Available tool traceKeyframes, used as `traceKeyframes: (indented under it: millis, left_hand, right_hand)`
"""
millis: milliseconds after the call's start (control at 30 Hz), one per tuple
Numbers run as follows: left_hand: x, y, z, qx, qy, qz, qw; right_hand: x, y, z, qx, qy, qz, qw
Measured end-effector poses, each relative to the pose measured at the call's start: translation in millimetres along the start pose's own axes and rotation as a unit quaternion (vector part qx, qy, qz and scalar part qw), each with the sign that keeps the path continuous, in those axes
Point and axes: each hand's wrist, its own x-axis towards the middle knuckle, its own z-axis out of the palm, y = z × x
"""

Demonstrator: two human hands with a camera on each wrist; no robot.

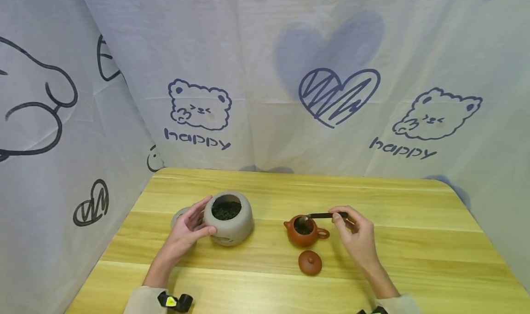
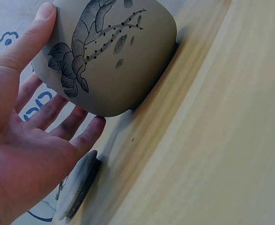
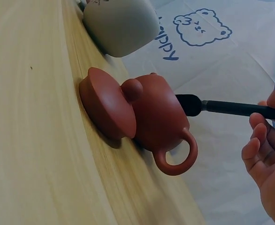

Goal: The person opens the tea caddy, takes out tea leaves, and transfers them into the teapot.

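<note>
My left hand holds the side of a round grey jar, thumb at the front and fingers round its left side. Dark tea leaves fill part of the jar, which stands on the table. Between thumb and fingers, my right hand pinches the dark handle of a spoon. The spoon's head is at the mouth of a small reddish-brown teapot; dark leaves show inside. In the right wrist view the spoon lies roughly level above the teapot's handle side.
The teapot's knobbed lid lies on the table just in front of the teapot. Partly hidden behind my left hand is a grey disc-shaped lid. A wooden table carries everything, with a printed cloth hanging behind it.
</note>
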Motion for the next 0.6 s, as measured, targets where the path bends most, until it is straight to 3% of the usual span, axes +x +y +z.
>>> traceKeyframes:
  millis: [367, 500, 600]
  left_hand:
    - [0.9, 0.3, 0.8, 0.0, 0.001, 0.0, 1.0]
    - [0.2, 0.2, 0.4, -0.002, 0.004, 0.0, 1.0]
    - [0.0, 1.1, 0.2, -0.002, 0.003, 0.001, 1.0]
  right_hand:
    - [0.7, -2.5, -16.0, 0.027, 0.092, 0.068, 0.9931]
    - [-0.4, -0.7, -26.7, 0.023, 0.11, 0.097, 0.9889]
    - [-3.9, 2.0, -37.1, 0.005, 0.102, 0.129, 0.9864]
